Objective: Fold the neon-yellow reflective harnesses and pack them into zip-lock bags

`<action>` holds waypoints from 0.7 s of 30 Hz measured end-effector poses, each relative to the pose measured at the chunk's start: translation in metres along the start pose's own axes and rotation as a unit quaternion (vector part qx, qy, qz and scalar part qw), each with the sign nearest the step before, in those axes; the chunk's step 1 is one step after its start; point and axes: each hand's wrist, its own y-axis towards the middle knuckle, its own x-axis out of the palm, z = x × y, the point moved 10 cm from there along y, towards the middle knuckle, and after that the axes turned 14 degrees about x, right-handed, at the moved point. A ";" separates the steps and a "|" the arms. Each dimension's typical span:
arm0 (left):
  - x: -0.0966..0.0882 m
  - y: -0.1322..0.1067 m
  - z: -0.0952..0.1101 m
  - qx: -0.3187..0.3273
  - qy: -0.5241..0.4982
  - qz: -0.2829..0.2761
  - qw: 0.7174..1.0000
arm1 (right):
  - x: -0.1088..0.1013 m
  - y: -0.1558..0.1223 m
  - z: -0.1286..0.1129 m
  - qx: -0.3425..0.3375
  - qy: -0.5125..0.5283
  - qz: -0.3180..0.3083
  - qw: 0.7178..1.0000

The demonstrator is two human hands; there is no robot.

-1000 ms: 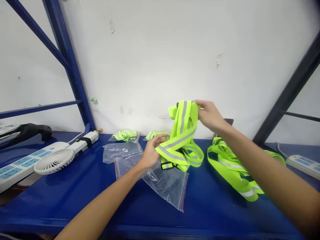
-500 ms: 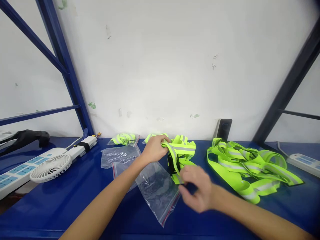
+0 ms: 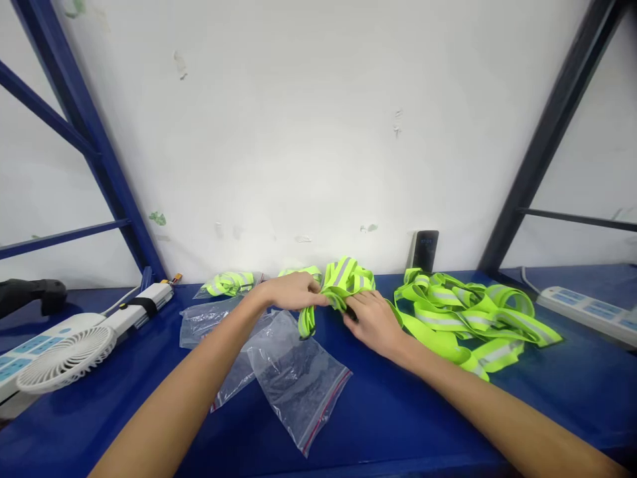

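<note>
Between my two hands is a bunched neon-yellow reflective strap [image 3: 348, 275] with silver stripes. My left hand [image 3: 293, 291] is closed on its left side, and a short loop hangs below the fingers. My right hand [image 3: 374, 318] grips the bundle from the right, fingers curled over its lower edge. Just in front of my left hand lies a clear zip bag [image 3: 298, 378] with a red seal line, overlapping other clear bags [image 3: 209, 322]. To the right of my right hand spreads a loose heap of the same neon strap [image 3: 468, 318].
Behind my left arm, a bagged neon strap [image 3: 229, 283] lies near the wall, with another neon bundle [image 3: 301, 272] beside it. A white fan [image 3: 67, 358] and power strip [image 3: 30, 348] are at left. A dark phone [image 3: 425, 250] leans on the wall; another power strip [image 3: 587, 309] sits right.
My right hand has moved up and closed on the strap bundle, which is now gathered more tightly between both hands. The view has shifted slightly to the right.
</note>
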 end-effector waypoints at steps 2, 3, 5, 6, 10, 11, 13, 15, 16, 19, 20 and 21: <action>-0.018 -0.008 -0.017 -0.037 0.018 0.130 0.991 | -0.012 0.007 0.011 0.026 0.090 -0.038 0.995; -0.029 -0.017 -0.025 -0.062 0.038 0.204 0.976 | -0.019 0.011 0.016 0.043 0.160 -0.072 0.984; -0.041 -0.035 -0.033 -0.102 0.078 0.314 0.941 | -0.030 0.017 0.016 0.056 0.317 -0.160 0.933; -0.043 -0.042 -0.033 -0.107 0.092 0.343 0.929 | -0.036 0.019 0.013 0.060 0.379 -0.204 0.901; -0.036 -0.051 -0.024 -0.078 0.095 0.382 0.916 | -0.059 0.029 0.009 0.093 0.506 -0.232 0.826; -0.035 -0.055 -0.022 -0.070 0.089 0.399 0.910 | -0.062 0.031 0.009 0.097 0.512 -0.224 0.823; -0.034 -0.063 -0.017 -0.044 0.079 0.441 0.893 | -0.060 0.032 0.009 0.097 0.512 -0.219 0.825; -0.032 -0.068 -0.008 0.003 0.076 0.465 0.882 | -0.054 0.033 0.010 0.097 0.511 -0.221 0.825; -0.030 -0.070 -0.002 0.027 0.078 0.469 0.879 | -0.052 0.034 0.012 0.099 0.512 -0.218 0.825; -0.026 -0.078 0.012 0.073 0.101 0.479 0.869 | -0.053 0.042 0.017 0.106 0.501 -0.196 0.836; -0.025 -0.079 0.016 0.083 0.113 0.480 0.866 | -0.056 0.046 0.017 0.106 0.488 -0.187 0.846; -0.023 -0.080 0.020 0.095 0.124 0.477 0.865 | -0.060 0.049 0.015 0.106 0.471 -0.180 0.857</action>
